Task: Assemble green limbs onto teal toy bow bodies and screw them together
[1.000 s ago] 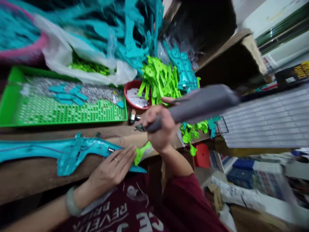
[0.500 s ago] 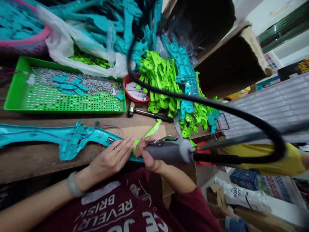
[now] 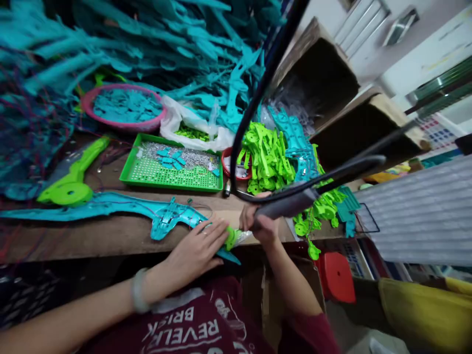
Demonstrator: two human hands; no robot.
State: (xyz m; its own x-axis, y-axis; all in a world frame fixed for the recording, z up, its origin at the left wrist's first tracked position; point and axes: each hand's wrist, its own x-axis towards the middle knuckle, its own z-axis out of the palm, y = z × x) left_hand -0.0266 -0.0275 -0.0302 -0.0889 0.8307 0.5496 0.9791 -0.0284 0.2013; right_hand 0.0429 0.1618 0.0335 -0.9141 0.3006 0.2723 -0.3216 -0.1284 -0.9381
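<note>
My left hand (image 3: pixel 202 246) lies flat with its fingers stretched out, over the right end of a long turquoise plastic shell (image 3: pixel 121 200) and against a lime green plastic piece (image 3: pixel 231 238). Thin wires run along the shell, and a small circuit board (image 3: pixel 190 201) sits by its upper edge. Wrapped in my right hand (image 3: pixel 260 222) is a grey corded electric screwdriver (image 3: pixel 285 205), held tilted just right of the green piece. Its tip is blurred, so contact cannot be made out. Under both hands is a piece of cardboard (image 3: pixel 236 216).
A green perforated tray (image 3: pixel 177 181) holds small metal parts and turquoise pieces. Beside it are a red bowl (image 3: pixel 225 169), a partly hidden hammer (image 3: pixel 227 189) and piled lime green parts (image 3: pixel 267 157). Behind stand a pink basket (image 3: pixel 88 110) and heaped turquoise shells (image 3: pixel 158 49). The black cord (image 3: pixel 239 142) loops across.
The view has swung, showing more of the bench's left side. My right hand has drawn the screwdriver rightward, away from my left hand, and its rear end now points up. My left hand stays on the parts.
</note>
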